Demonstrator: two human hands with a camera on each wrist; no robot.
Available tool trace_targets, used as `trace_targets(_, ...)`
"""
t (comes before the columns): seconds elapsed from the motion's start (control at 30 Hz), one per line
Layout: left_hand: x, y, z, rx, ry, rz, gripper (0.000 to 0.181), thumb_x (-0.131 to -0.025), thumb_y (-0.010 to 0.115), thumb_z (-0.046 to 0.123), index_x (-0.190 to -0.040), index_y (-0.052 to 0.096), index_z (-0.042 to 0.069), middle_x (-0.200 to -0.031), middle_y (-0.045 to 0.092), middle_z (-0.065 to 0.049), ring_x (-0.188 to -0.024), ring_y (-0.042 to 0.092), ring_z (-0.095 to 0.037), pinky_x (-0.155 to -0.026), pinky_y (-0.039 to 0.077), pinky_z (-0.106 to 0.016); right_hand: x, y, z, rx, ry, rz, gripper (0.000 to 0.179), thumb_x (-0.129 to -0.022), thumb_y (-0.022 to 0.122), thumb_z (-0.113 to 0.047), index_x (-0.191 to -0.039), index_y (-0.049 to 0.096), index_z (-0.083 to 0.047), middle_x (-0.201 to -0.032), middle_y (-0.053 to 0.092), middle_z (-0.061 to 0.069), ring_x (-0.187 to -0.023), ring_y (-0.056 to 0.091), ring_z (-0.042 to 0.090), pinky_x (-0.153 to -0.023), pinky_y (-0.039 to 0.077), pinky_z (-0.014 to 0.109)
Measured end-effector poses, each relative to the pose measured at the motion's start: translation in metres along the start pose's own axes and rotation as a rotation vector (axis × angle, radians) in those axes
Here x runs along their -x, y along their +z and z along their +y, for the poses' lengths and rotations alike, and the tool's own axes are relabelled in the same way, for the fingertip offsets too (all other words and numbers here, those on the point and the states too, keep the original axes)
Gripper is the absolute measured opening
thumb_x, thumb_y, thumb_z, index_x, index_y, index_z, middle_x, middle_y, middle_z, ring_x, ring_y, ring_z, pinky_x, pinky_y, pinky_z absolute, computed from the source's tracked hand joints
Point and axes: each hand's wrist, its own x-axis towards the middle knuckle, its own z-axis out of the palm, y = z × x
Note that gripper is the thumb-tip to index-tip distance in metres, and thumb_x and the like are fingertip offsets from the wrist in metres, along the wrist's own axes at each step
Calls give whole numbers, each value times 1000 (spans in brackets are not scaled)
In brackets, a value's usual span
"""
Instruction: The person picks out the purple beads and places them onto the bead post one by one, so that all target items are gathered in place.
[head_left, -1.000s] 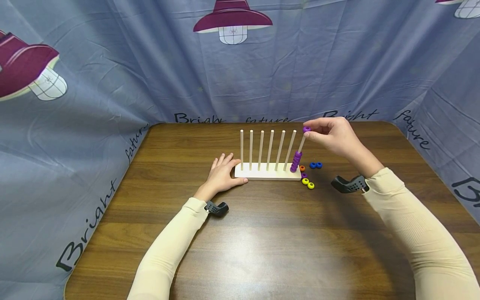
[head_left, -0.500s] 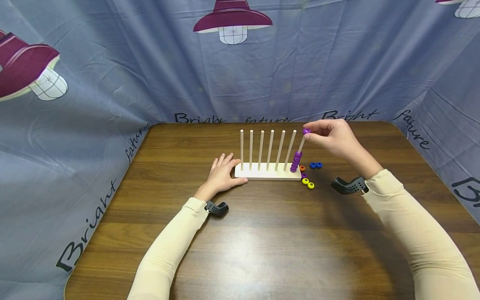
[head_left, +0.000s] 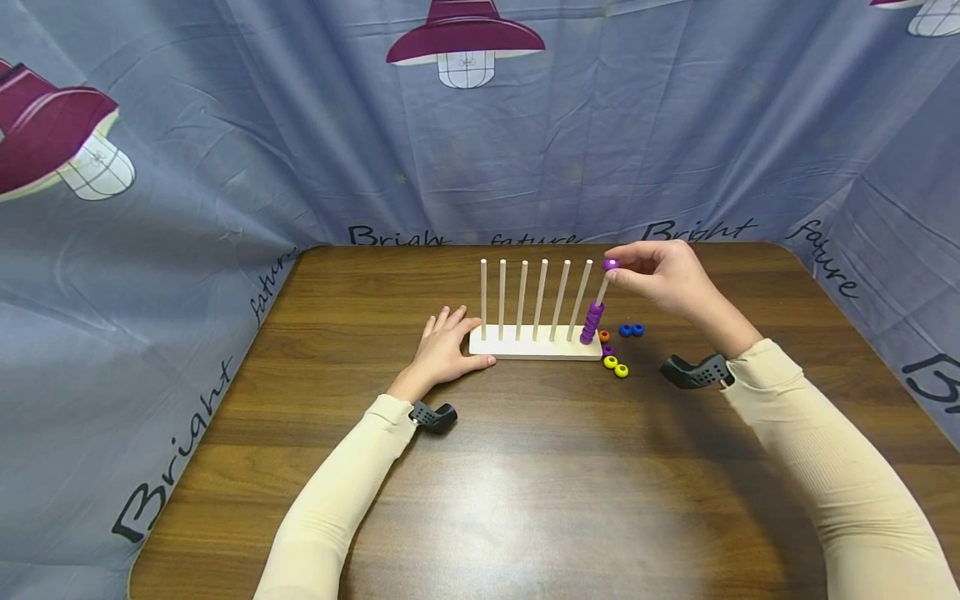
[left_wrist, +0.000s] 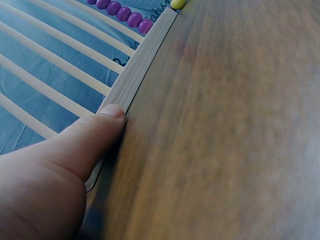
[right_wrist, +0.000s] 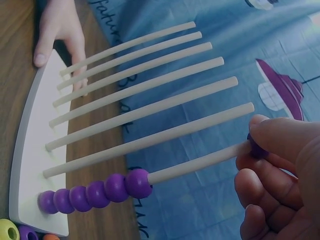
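A wooden bead abacus (head_left: 534, 343) stands on the table, with a pale base and a row of upright rods. Several purple beads (right_wrist: 97, 194) are stacked low on its rightmost rod. My right hand (head_left: 663, 275) pinches another purple bead (head_left: 611, 264) between thumb and fingers at that rod's top. The pale rod tip shows in the bead's hole. My left hand (head_left: 442, 350) grips the left end of the base, thumb along the front and fingers behind. In the left wrist view, the thumb (left_wrist: 95, 135) presses the base edge.
Loose beads lie by the base's right end: an orange bead (head_left: 604, 336), a purple one (head_left: 607, 351), two yellow beads (head_left: 622, 372) and two blue beads (head_left: 637, 330). A blue printed curtain (head_left: 480, 167) hangs behind the brown wooden table (head_left: 487, 467).
My right hand has come down slightly with its purple bead, and the rod tip now shows through the hole. The left hand and the abacus have stayed in place.
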Motion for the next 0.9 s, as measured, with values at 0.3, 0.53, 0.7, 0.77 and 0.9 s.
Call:
trace_targets(0.3, -1, 1, -2, 2, 7, 5, 80, -84, 73, 58, -149, 52, 17, -167, 31, -17, -158, 17, -43, -129, 9, -60, 0, 1, 2, 2, 4, -1, 26, -90, 77, -13, -115, 76, -2, -99, 78, 16, -70, 62, -7, -62, 51, 12)
trace_targets(0.53, -1, 2, -3, 3, 7, 5, 81, -84, 73, 59, -150, 51, 17, -167, 31, -17, -158, 16, -43, -129, 9, -59, 0, 1, 2, 5, -13, 8, 27, -89, 78, -11, -114, 76, -1, -97, 78, 17, -69, 62, -8, -61, 50, 12)
trace_targets(0.7, -1, 1, -2, 1, 6, 5, 81, -84, 73, 59, -149, 51, 17, -167, 31, -17, -158, 16, -43, -129, 9, -59, 0, 1, 3, -10, -26, 37, 29, -87, 80, -11, -113, 76, -1, -90, 79, 5, -68, 63, -8, -62, 51, 11)
trace_targets(0.77, -1, 1, -1, 2, 5, 4, 81, -83, 73, 58, -149, 51, 17, -167, 31, -17, -158, 16, -43, -129, 9, -58, 0, 1, 4, -10, -30, 41, 28, -86, 80, -11, -113, 76, -1, -88, 78, 2, -68, 62, -8, -62, 50, 11)
trace_targets(0.9, -1, 1, -1, 3, 6, 3, 81, -84, 74, 58, -150, 51, 17, -167, 31, -17, -158, 16, -42, -129, 9, -58, 0, 1, 5, 1, -26, 37, 28, -86, 80, -11, -113, 76, -1, -90, 79, 7, -68, 62, -9, -61, 50, 11)
